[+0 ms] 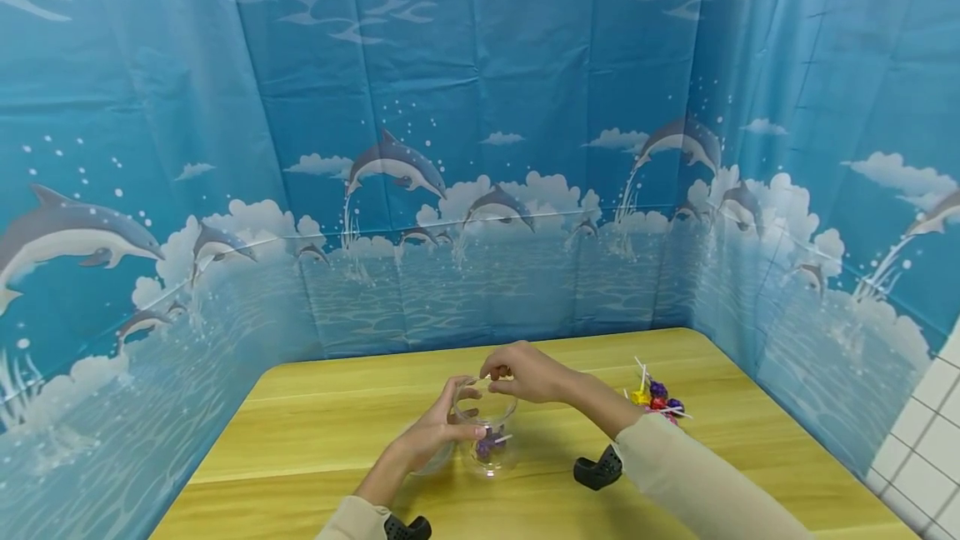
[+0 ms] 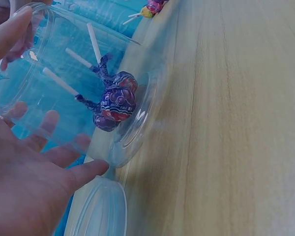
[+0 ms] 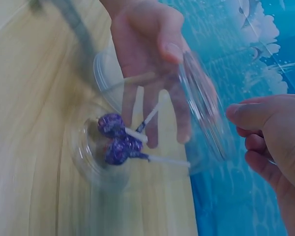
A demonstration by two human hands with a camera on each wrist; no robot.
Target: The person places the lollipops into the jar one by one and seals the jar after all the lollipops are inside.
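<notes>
A clear plastic jar (image 1: 487,444) stands on the table with several purple-wrapped lollipops (image 2: 115,103) lying at its bottom, white sticks pointing up toward the mouth. My left hand (image 1: 438,432) holds the jar from the left, thumb near the rim and fingers spread round the far side. Over the jar's mouth, my right hand (image 1: 528,373) hangs with loosely curled fingers at the rim. Nothing shows between those fingers in the right wrist view. Close by the left hand lies a clear round lid-like piece (image 2: 101,209).
A pile of lollipops (image 1: 660,398) in yellow, red and purple wrappers lies on the right side of the wood-grain table (image 1: 315,423). Behind the table hangs a blue dolphin-print curtain (image 1: 450,290). White tiles (image 1: 918,440) show at the right edge.
</notes>
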